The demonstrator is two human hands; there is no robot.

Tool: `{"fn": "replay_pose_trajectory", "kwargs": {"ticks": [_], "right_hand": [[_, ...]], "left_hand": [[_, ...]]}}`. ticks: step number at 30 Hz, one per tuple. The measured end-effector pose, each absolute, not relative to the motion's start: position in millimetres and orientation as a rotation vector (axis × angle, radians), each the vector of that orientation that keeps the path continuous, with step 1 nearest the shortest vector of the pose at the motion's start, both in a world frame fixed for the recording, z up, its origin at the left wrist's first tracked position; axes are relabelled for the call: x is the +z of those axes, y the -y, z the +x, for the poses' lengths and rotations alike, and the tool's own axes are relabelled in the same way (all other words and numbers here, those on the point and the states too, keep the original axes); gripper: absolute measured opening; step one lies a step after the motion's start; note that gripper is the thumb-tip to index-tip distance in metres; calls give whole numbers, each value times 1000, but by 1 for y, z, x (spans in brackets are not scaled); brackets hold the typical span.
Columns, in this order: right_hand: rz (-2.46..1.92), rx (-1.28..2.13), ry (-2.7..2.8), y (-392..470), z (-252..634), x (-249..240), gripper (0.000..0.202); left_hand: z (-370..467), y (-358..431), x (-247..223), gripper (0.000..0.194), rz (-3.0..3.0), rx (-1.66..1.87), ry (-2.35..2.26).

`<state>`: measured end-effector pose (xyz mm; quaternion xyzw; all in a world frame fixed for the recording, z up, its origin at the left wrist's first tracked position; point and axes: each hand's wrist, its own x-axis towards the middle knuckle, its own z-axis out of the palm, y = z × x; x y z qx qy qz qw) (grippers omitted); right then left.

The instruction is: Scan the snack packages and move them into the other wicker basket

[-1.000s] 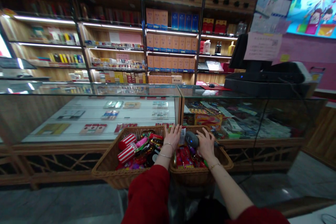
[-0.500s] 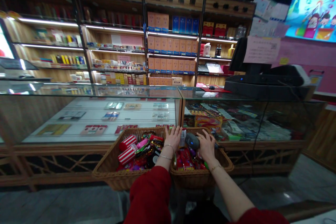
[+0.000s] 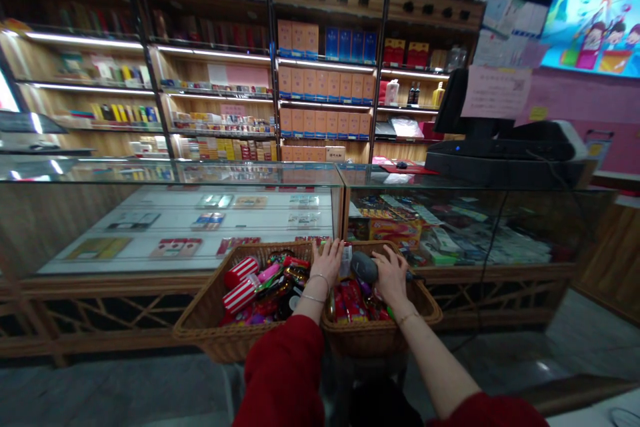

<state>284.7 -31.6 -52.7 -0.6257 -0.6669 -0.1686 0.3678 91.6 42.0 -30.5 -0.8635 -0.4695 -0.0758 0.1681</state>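
Note:
Two wicker baskets stand side by side, the left basket (image 3: 205,330) with red-and-white striped packs (image 3: 241,295) and mixed wrapped items, the right basket (image 3: 385,337) with red packets (image 3: 350,301). My left hand (image 3: 327,263) lies over the adjoining rims, fingers stretched forward, holding nothing that shows. A dark grey handheld scanner (image 3: 365,267) is over the right basket, with my right hand (image 3: 393,273) closed round its handle. A pale item (image 3: 346,261) sits between my left hand and the scanner head.
Behind the baskets runs a glass display counter (image 3: 280,175) with flat packs inside. A monitor and till base (image 3: 480,163) stand on it at right, a black cable (image 3: 493,247) hanging in front. Shelves of boxes (image 3: 325,83) line the back wall.
The blue light on the scanner's head no longer shows. Both hands keep nearly the same places over the baskets, and the whole view has shifted slightly.

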Motion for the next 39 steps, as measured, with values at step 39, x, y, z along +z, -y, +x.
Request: {"fn": "replay_pose_trajectory", "kwargs": {"ticks": [39], "right_hand": [[-1671,-546,1742,23,262,-30,30]], "left_hand": [[39,-10,-1,118,-2200,-708,1890]]}}
